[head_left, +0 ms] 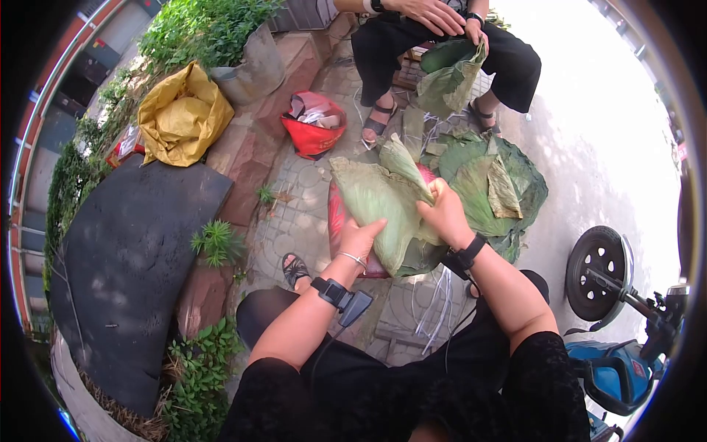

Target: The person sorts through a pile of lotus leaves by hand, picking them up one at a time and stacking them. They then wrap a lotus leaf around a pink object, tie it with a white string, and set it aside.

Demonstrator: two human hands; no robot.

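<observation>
A large pale green dried leaf [375,202] is spread between my hands, its upper part folded over. My left hand [359,240] grips the leaf's lower left edge, the thumb lying on top. At the folded right edge, my right hand [443,214] pinches the leaf with closed fingers. Beneath the leaf lies something red [336,217], mostly hidden. A pile of large green leaves [475,180] lies just beyond my right hand, with a browner folded leaf [504,190] on top.
Opposite me a seated person [442,29] holds another leaf [451,81]. A red bag [314,125] and a yellow sack [184,114] stand at the upper left. White strips [436,313] lie on the paving. A wheel [598,272] is at the right, a black sheet [136,272] at the left.
</observation>
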